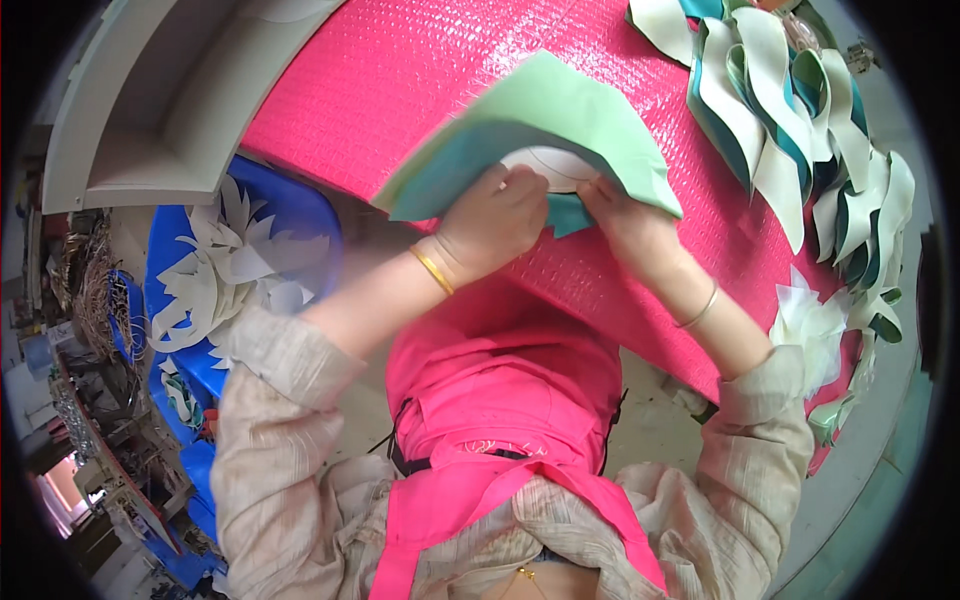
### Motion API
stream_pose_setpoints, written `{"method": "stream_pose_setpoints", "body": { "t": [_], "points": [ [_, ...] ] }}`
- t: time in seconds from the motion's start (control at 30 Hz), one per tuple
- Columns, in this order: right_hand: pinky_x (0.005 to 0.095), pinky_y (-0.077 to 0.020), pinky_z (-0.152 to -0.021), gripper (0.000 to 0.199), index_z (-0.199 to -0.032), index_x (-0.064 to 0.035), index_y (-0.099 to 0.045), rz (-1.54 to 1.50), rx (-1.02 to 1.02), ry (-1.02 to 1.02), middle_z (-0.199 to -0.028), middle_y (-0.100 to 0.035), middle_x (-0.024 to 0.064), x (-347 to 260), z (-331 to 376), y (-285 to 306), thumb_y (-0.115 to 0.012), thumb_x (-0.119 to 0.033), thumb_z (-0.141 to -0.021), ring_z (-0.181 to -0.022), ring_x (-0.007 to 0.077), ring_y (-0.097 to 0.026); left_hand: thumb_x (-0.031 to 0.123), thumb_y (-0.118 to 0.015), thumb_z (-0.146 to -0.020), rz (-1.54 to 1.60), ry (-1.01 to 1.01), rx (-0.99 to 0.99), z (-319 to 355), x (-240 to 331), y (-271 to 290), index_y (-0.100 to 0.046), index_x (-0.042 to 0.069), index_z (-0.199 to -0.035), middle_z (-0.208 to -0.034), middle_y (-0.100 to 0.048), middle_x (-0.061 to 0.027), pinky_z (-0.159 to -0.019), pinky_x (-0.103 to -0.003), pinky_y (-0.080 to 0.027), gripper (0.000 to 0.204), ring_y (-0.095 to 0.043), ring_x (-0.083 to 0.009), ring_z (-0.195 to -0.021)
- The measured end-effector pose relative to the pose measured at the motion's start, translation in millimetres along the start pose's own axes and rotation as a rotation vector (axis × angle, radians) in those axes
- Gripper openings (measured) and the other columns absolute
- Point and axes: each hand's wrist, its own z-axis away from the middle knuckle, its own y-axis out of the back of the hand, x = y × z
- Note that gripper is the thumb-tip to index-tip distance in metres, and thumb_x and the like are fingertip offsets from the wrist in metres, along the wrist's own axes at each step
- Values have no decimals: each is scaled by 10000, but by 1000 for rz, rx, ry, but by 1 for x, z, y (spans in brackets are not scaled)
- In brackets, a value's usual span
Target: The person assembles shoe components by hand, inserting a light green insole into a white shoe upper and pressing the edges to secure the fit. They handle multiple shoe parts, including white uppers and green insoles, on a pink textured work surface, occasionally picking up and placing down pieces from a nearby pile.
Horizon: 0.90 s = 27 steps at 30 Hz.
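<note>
A soft-looking sheet point(570, 100), pale green on one side and teal on the other, arches up over the pink table in front of me. My left hand point(497, 212) has its fingers curled at the sheet's near underside, closed on it beside a white rounded piece point(552, 166). On the other side of that piece, my right hand point(632, 222) pinches the sheet's near right part between thumb and fingers. The fingertips of both hands are partly hidden beneath the fold. A teal flap point(568, 214) hangs between the two hands.
Wavy cream and teal strips point(770, 100) lie heaped along the table's right side, with pale petal-like cutouts point(808, 325) nearer me. At left, a blue chair point(315, 215) carries white leaf-shaped cutouts point(235, 265). A grey open box point(150, 120) stands beyond it. Glossy pink sheeting point(350, 110) covers the table.
</note>
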Motion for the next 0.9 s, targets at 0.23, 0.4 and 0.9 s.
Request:
{"method": "stream_pose_setpoints", "body": {
  "t": [0.23,0.4,0.9],
  "points": [
    [391,-480,-637,157,-786,-63,-662,-398,-445,-2,-724,-618,160,42,-64,13,-672,-167,-669,-678,310,-606,192,-677,-661,409,620,11,-7,4,1,-640,81,-688,-662,-570,-74,-738,-355,-389,120,-541,-230,-760],
    [354,-448,-586,287,-807,-9,-639,-357,-728,-84,-658,-591,169,43,-89,30,-663,-288,-745,-618,284,-582,288,-685,-691,490,751,-200,-20,-9,-5,-673,25,-777,-705,-603,-180,-709,-402,-419,277,-568,-315,-737],
    [370,-507,-676,396,-845,-39,-669,-118,-736,-68,-789,-648,132,28,-100,26,-744,-366,-634,-757,274,-636,296,-672,-653,509,743,-510,-40,-33,-7,-642,-36,-683,-643,-595,-222,-621,-416,-480,334,-604,-352,-634]
  ]
}}
